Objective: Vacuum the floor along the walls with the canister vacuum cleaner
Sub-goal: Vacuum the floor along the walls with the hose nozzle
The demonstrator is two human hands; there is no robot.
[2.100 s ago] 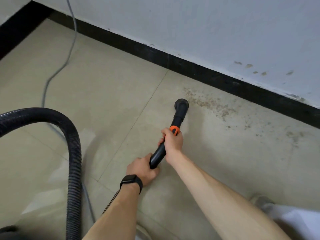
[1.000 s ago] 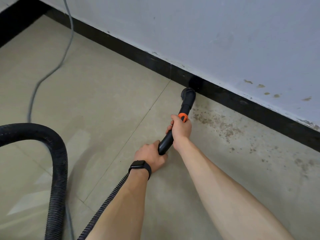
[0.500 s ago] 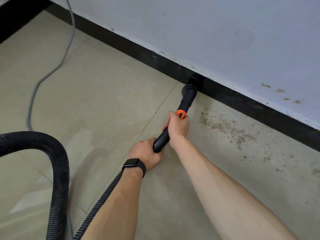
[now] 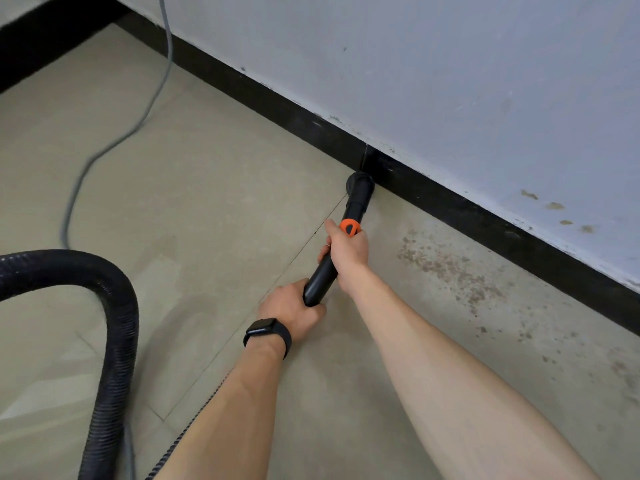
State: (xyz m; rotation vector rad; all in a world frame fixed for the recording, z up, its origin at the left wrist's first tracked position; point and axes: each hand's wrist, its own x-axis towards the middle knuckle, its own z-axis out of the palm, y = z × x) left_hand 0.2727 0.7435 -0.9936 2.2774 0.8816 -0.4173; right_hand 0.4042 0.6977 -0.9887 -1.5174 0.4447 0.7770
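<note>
Both hands grip the wand (image 4: pixel 323 275), right hand (image 4: pixel 346 252) ahead of the left hand (image 4: pixel 294 308). Nozzle (image 4: pixel 360 186) sits against the baseboard (image 4: pixel 485 216); I'd keep it flat, drag slowly toward the dirt patch (image 4: pixel 446 268).

The right hand (image 4: pixel 346 252) grips the black wand (image 4: pixel 320 282) just below its orange collar (image 4: pixel 349 226). The left hand (image 4: pixel 291 311), a black watch (image 4: pixel 268 332) on its wrist, holds the wand's rear end at seven o'clock of the right hand. The round nozzle (image 4: pixel 360 187) sits against the black skirting (image 4: pixel 485 216) at twelve o'clock of the right hand, with brown specks (image 4: pixel 446 268) on the tiles at three o'clock and the ribbed hose (image 4: pixel 117 341) looping at eight o'clock.
</note>
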